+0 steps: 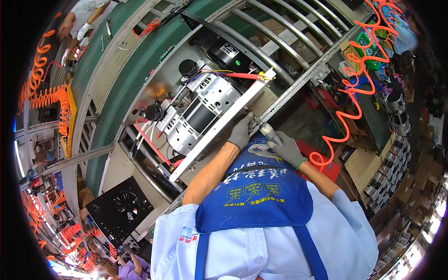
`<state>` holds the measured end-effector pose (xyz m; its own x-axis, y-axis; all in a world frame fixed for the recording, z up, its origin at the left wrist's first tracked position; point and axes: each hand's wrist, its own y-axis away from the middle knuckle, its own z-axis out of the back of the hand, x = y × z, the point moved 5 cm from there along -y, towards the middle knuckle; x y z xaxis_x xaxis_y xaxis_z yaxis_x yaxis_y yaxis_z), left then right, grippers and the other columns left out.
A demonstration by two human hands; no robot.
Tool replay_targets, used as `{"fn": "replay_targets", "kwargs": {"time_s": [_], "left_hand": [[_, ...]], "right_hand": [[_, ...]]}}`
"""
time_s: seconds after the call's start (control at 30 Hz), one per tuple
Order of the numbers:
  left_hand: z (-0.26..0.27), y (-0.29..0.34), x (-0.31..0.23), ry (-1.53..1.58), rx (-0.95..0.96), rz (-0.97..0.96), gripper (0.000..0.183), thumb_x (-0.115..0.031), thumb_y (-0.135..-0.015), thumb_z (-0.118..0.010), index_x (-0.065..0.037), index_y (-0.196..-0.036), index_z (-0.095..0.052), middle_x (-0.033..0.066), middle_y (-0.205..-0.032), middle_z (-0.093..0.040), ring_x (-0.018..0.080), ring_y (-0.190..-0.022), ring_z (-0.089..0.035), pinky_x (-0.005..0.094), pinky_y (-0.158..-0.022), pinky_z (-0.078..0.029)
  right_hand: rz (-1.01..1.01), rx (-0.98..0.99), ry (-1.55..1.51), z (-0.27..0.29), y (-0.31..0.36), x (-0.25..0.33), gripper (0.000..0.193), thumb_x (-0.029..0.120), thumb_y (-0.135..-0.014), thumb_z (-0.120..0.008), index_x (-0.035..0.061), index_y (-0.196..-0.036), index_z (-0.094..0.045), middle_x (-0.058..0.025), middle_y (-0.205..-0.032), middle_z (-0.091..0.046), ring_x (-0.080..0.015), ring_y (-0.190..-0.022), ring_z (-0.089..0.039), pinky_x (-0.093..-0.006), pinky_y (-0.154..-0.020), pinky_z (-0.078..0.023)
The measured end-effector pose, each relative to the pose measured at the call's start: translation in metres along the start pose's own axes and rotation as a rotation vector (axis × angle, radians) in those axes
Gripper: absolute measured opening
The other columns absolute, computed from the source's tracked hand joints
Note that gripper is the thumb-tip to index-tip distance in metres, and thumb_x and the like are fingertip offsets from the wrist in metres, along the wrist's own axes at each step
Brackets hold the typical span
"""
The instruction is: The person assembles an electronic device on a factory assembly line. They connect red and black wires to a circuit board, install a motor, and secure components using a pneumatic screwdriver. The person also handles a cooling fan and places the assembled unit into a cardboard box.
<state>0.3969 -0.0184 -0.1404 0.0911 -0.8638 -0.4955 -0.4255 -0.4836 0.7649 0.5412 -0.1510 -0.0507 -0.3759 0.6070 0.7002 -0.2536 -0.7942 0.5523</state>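
Note:
My right hand point(288, 151), in a grey glove, is wrapped round a grey cylindrical power screwdriver point(269, 131), whose front end points up and left. Close to that end, my gloved left hand point(241, 132) has its fingers bent together beside the pale metal edge strip point(219, 123) of an open housing; what they pinch is too small to make out. Inside the housing sits a silver twin-headed compressor point(205, 105) with round black caps. A red hose point(242, 75) runs from it to a taped corner of the strip, and another red hose point(151, 140) curves at the lower left.
The housing rests on a green-edged roller conveyor point(280, 39). A black panel with a fan point(120, 210) lies at lower left. An orange coiled air hose point(347, 116) hangs at right, near racks of silver motors point(389, 172). Other people point(88, 21) stand at the far left.

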Motion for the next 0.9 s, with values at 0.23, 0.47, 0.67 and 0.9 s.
{"fn": "replay_targets", "kwargs": {"time_s": [0.23,0.47,0.67,0.9], "left_hand": [[-0.004,0.000,-0.001,0.032,-0.069,0.013,0.021,-0.028,-0.102,-0.060,-0.013,-0.088,-0.058,-0.0070,-0.067,-0.045,0.0043,-0.055,-0.035,0.0224,-0.047,-0.025],[0.006,-0.010,0.007,0.097,0.036,0.017,0.017,-0.025,-0.102,-0.059,-0.013,-0.090,-0.058,-0.0060,-0.069,-0.048,0.0042,-0.055,-0.037,0.0211,-0.047,-0.026],[0.022,0.024,0.000,-0.107,-0.171,-0.059,0.022,-0.031,-0.096,-0.069,-0.009,-0.097,-0.068,-0.0020,-0.077,-0.056,0.0091,-0.066,-0.049,0.0250,-0.058,-0.042],[0.044,0.057,0.010,0.009,-0.146,-0.091,0.026,-0.029,-0.099,-0.063,-0.004,-0.105,-0.067,0.0005,-0.082,-0.057,0.0105,-0.069,-0.051,0.0261,-0.057,-0.041]], "right_hand": [[0.015,-0.023,0.000,-0.004,0.003,0.005,0.046,0.045,-0.087,-0.069,0.0102,-0.115,-0.058,-0.0233,-0.096,-0.067,-0.0451,-0.094,-0.065,-0.0497,-0.079,-0.049],[-0.059,0.020,0.074,0.001,0.002,0.006,0.045,0.045,-0.087,-0.069,0.0106,-0.114,-0.057,-0.0234,-0.097,-0.068,-0.0452,-0.095,-0.065,-0.0509,-0.080,-0.049],[-0.051,0.077,0.127,0.035,-0.004,-0.026,0.044,0.037,-0.082,-0.068,0.0064,-0.113,-0.058,-0.0249,-0.099,-0.069,-0.0443,-0.097,-0.066,-0.0508,-0.085,-0.050],[-0.295,0.077,0.417,0.160,-0.060,-0.200,0.039,0.031,-0.075,-0.068,0.0025,-0.102,-0.065,-0.0196,-0.091,-0.070,-0.0314,-0.079,-0.072,-0.0426,-0.067,-0.057]]}}
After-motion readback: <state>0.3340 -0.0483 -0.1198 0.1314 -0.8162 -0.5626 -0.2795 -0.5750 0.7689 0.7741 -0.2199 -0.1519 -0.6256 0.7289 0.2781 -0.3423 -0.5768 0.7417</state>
